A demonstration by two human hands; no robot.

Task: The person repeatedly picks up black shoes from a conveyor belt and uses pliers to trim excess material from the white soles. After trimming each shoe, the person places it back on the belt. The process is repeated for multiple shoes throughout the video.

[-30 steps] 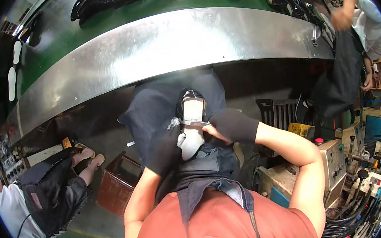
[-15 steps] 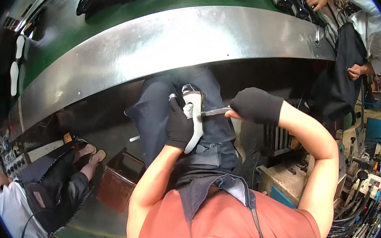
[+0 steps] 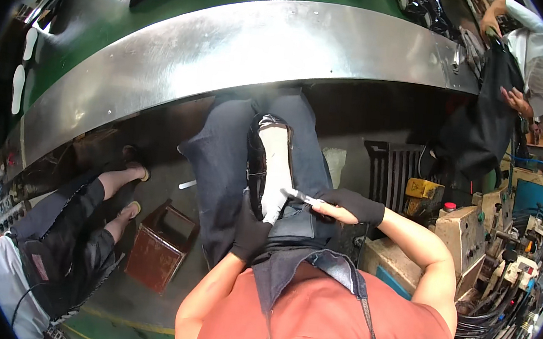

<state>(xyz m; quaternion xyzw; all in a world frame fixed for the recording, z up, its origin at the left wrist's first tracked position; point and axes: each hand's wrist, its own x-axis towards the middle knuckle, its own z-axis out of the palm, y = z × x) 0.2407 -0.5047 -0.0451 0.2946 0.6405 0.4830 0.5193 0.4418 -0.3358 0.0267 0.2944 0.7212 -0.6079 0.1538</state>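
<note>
On my lap lies a glossy black shoe upper [image 3: 257, 158] with a long white sole piece [image 3: 276, 150] facing up. Its rounded end points toward the bench and its narrow end toward me. My left hand [image 3: 252, 232], in a black fingerless glove, is closed around the narrow end. From the other side, my right hand [image 3: 350, 206], gloved alike, grips a slim silvery-white hand tool [image 3: 301, 196]. The tool's tip reaches the edge of the white sole piece near the narrow end. Its exact kind cannot be made out.
A metal-edged bench [image 3: 244, 43] with a green top curves ahead, carrying glossy black shoe parts [image 3: 424, 11]. A brown stool [image 3: 157, 253] stands to my left, near a seated person [image 3: 68, 241]. Machinery with cables [image 3: 502, 283] crowds my right; another person [image 3: 537, 58] is beyond it.
My right hand has swung down and closer, bringing the tool to the sole's narrow end. My left hand has shifted toward me; the shoe lies more fully in view.
</note>
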